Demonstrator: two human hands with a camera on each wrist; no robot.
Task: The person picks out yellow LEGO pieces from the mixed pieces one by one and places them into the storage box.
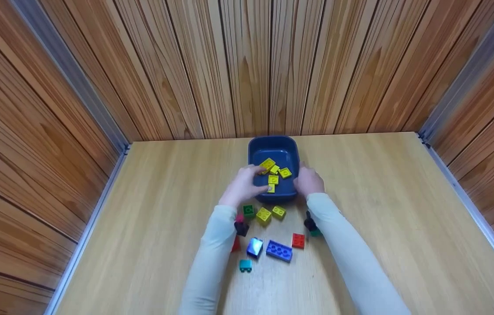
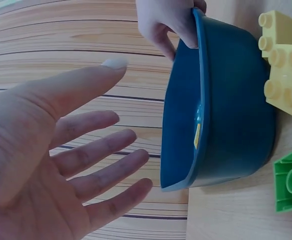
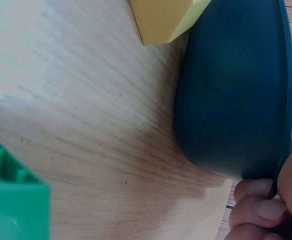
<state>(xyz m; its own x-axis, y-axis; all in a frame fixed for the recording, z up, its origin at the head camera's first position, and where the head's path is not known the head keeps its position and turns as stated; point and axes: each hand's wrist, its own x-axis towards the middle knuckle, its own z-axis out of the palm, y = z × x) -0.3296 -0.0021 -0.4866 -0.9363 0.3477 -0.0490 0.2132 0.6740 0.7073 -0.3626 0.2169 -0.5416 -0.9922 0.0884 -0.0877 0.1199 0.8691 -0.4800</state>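
A dark blue plastic bin (image 1: 275,151) stands at the back of the table, with several yellow building bricks (image 1: 273,180) lying inside. My right hand (image 1: 309,181) grips the bin's right rim; in the right wrist view its fingers (image 3: 258,210) curl against the wall, thumb on the other side. Over the left side of the bin is my left hand (image 1: 242,186), its fingers spread apart. The left wrist view shows that hand (image 2: 50,165) holding nothing, beside the bin (image 2: 231,100). Two yellow bricks (image 1: 263,216) lie just in front of the bin.
Nearer on the table (image 1: 159,245) lie a green brick (image 1: 248,211), a blue brick (image 1: 279,251), a shiny blue brick (image 1: 255,247), a red brick (image 1: 298,241) and a teal piece (image 1: 245,265). My forearms partly cover dark pieces (image 1: 241,229). Wooden panels (image 1: 255,65) enclose the table.
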